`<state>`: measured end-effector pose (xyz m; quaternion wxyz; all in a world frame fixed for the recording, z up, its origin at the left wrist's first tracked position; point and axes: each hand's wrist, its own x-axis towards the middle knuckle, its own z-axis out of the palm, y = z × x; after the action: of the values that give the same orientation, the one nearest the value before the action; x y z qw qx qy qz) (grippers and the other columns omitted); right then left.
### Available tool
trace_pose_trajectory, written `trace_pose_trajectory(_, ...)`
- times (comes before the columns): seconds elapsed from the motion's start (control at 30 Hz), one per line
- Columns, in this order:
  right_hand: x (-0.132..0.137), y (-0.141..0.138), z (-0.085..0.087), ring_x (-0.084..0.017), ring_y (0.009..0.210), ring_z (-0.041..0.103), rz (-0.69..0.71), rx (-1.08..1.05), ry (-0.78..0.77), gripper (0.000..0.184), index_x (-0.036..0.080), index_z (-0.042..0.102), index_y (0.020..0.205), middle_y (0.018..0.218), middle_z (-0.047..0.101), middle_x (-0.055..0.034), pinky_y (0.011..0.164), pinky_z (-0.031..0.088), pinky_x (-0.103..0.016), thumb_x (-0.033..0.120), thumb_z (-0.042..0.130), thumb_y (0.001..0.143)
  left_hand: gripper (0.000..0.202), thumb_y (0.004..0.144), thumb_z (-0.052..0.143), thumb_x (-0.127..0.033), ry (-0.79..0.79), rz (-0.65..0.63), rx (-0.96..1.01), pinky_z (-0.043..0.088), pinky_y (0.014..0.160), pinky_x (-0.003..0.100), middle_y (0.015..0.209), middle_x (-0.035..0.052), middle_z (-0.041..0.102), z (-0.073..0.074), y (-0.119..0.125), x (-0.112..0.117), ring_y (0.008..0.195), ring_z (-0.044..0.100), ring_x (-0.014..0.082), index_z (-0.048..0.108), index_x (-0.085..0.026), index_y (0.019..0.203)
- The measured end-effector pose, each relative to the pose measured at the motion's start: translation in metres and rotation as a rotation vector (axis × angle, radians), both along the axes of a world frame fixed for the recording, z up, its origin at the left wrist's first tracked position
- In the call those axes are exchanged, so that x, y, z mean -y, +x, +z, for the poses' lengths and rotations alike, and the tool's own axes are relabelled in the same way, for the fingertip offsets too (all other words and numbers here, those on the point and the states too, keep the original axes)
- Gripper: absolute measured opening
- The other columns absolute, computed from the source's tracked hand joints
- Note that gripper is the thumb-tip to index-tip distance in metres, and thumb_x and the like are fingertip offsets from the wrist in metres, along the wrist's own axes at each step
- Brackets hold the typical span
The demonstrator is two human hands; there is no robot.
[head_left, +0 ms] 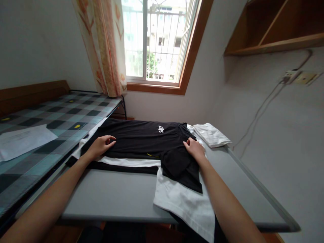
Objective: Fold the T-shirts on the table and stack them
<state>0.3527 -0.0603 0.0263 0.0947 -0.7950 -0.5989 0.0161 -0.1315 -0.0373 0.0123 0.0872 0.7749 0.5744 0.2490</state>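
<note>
Black T-shirt (141,138) lies spread flat across the far half of the grey table (113,195), its hem to the left and its collar to the right, with a small white print (161,129) near the collar.

At the far left stands a bed (63,118) with a checked cover, close against the left edge of the table, and a sheet of paper (22,140) lies on it. Behind the bed a patterned curtain (106,47) hangs beside a window (157,40).

The left hand (100,145) rests on the hem end of the black T-shirt, its fingers bent down onto the cloth; whether they pinch the fabric cannot be told. The two hands are well apart, one at each end of the shirt.

Under the shirt lies a white garment (184,202): a strip of it shows along the near side of the black cloth, and a larger part hangs over the near edge of the table toward the right.

The right hand (194,149) lies palm down on the shoulder of the black T-shirt, just beside the collar, fingers laid out on the cloth and clamped on nothing. One sleeve lies just near of it.

Farther right, a folded white cloth (211,135) sits at the far right corner of the table. On the right wall are a wall socket (291,77) with a cable and, above it, a wooden shelf (273,30).
</note>
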Motion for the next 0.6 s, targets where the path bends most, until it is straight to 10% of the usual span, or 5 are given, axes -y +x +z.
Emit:
trace_pose_trajectory(0.3,0.001,0.025,0.009,-0.031,0.100,0.066,-0.216,-0.025,-0.053,0.047,0.019,0.073,0.098,0.102,0.071,-0.0174,0.080,0.049,-0.039,0.054,0.044,0.090,0.042,0.076,0.065,-0.060,-0.095,-0.246,0.081,0.038,0.055,0.023,0.067,-0.0014,0.055,0.000,0.020,0.011,0.060,0.048,0.0117,0.070,-0.018,0.080)
trace_pose_trajectory(0.6,0.000,0.028,0.005,-0.027,0.095,0.067,-0.138,-0.105,-0.053,0.031,0.023,0.072,0.086,0.096,0.072,-0.0108,0.075,0.047,-0.034,0.050,0.056,0.087,0.033,0.081,0.065,-0.052,-0.108,-0.406,0.098,0.046,0.066,0.025,0.081,0.0017,0.062,-0.004,0.028,0.011,0.071,0.056,0.0132,0.074,-0.020,0.086)
